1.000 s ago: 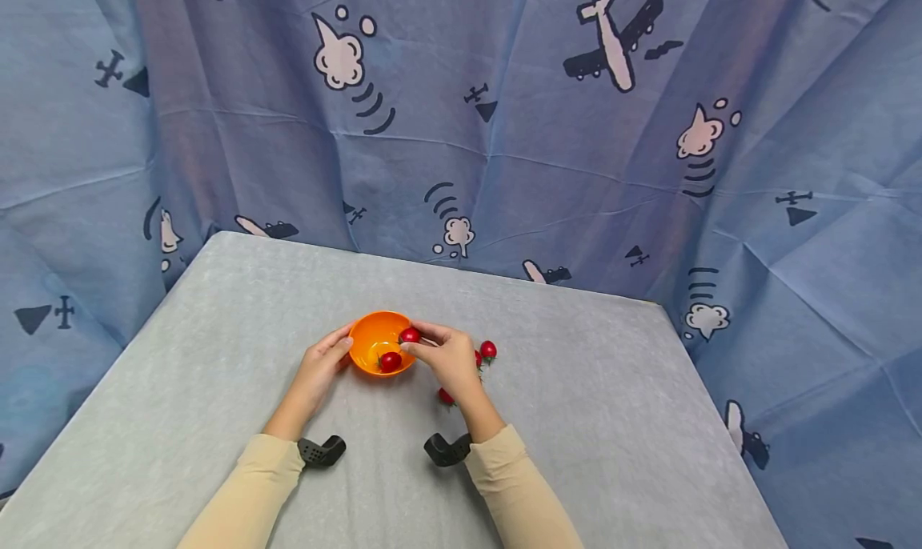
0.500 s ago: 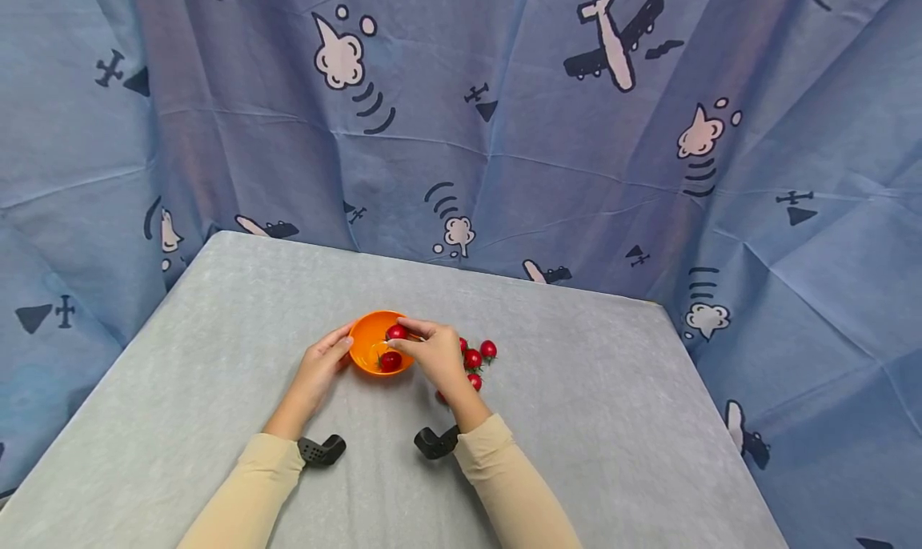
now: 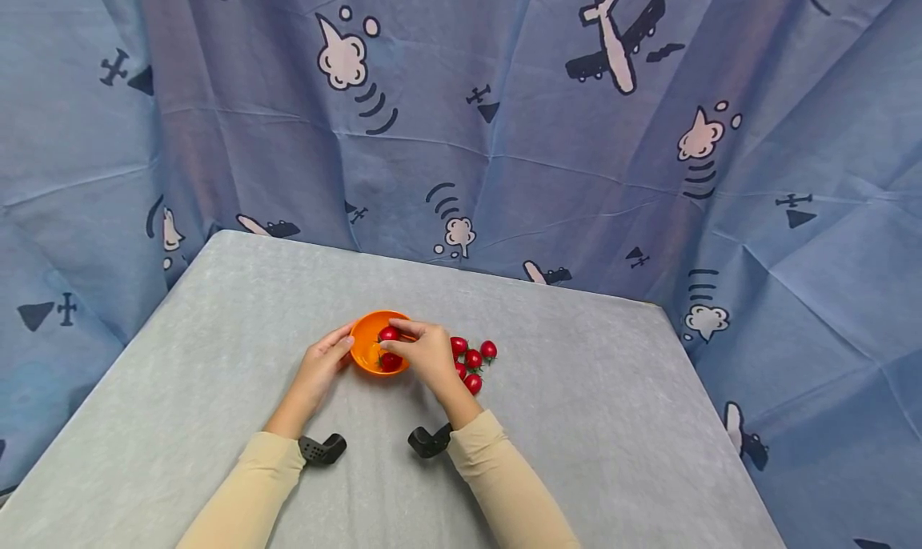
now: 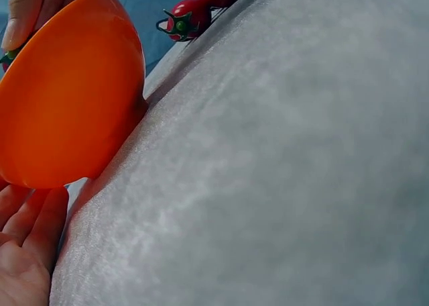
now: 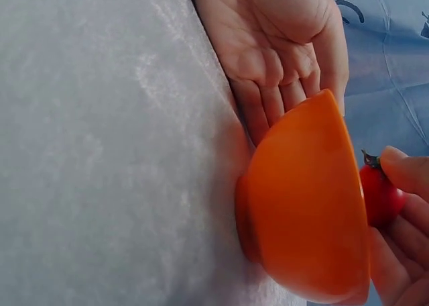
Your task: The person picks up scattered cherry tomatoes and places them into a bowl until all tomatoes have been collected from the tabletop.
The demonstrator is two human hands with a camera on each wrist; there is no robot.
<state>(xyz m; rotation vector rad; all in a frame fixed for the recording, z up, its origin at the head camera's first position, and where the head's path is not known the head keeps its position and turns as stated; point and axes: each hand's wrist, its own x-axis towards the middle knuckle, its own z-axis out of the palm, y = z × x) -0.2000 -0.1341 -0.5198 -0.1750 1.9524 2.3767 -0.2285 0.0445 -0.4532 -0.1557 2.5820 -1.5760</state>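
An orange bowl (image 3: 366, 334) stands on the grey-covered table. My left hand (image 3: 319, 368) holds its left side, thumb at the rim and fingers along the outer wall. Over the bowl's opening, my right hand (image 3: 430, 358) pinches a red cherry tomato (image 3: 389, 334) between thumb and fingers. The right wrist view shows this tomato (image 5: 381, 195) with its green stem, just at the rim. Another cherry tomato (image 3: 390, 362) lies inside the bowl. In the left wrist view the bowl (image 4: 74, 98) hides most of the right hand (image 4: 50, 7).
Several cherry tomatoes (image 3: 473, 358) lie in a loose cluster on the table, just right of the bowl and partly behind the right hand. A blue curtain (image 3: 418, 125) with airplane prints hangs behind the table's far edge. Each wrist wears a black device (image 3: 322, 450).
My right hand has moved left with the pinched tomato, from the bowl's right rim to over its middle. More of the tomatoes on the table now show. The left hand stays on the bowl.
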